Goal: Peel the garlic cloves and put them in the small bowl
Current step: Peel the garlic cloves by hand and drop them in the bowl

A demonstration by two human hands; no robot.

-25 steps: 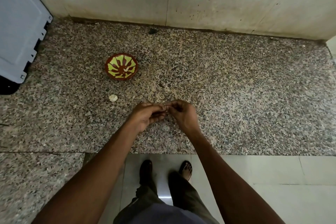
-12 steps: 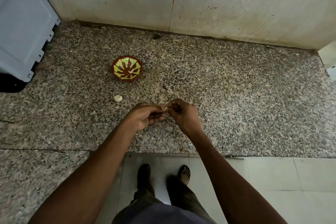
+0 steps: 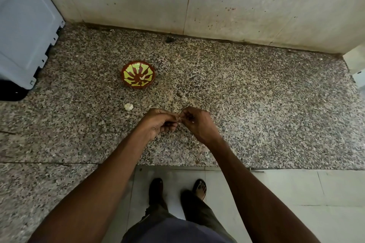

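Garlic clove point(image 3: 179, 118) is pinched between the fingertips of left hand point(image 3: 160, 124) and right hand point(image 3: 197, 124), above the desk point(image 3: 256, 104), mostly hidden. The small bowl point(image 3: 138, 73) lies ahead and leftward, nearer the left hand; a garlic piece point(image 3: 128, 106) is seen between.

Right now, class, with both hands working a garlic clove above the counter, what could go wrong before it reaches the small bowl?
1. The clove is pinched only at the fingertips of the left hand and right hand, so it might slip onto the counter.
2. The small bowl sits apart, behind and left of the hands; a toss could miss.
3. Peel may scatter near the loose garlic piece.
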